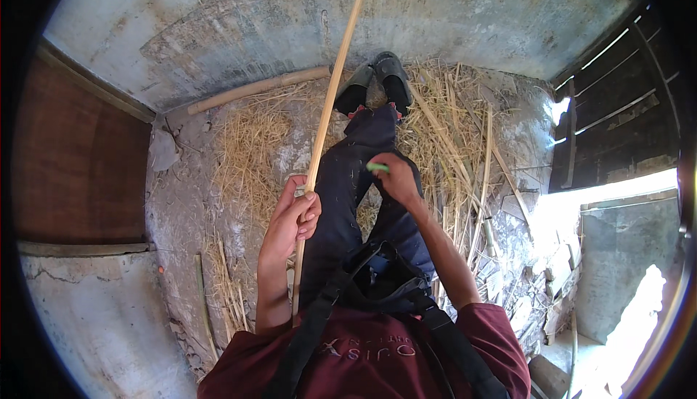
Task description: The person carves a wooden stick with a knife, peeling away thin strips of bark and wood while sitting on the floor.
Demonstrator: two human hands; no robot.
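Gripping a long pale stick (331, 108), the left hand (287, 221) sits toward eight o'clock from the middle of the view, its fingers and thumb wrapped around the wood. The stick leans slightly, its tip up near twelve o'clock and its lower end running down past the wrist toward seven. The right hand (399, 180), near three o'clock, is curled around a small green thing (377, 167); only a short end shows, so I cannot tell what it is. This hand is apart from the stick, above the dark trousers (337, 181).

Black straps (312, 337) cross a dark red shirt (385, 355) at six o'clock. Outstretched legs end in dark shoes (393, 68) just past twelve. Straw (250, 134) covers the floor around ten o'clock, with more at two, where loose sticks (484, 174) lie. A thick pole (265, 87) rests along the foot of the stained wall (348, 25) near eleven. A brown board (80, 159) stands at nine, dark planks (617, 108) at two.
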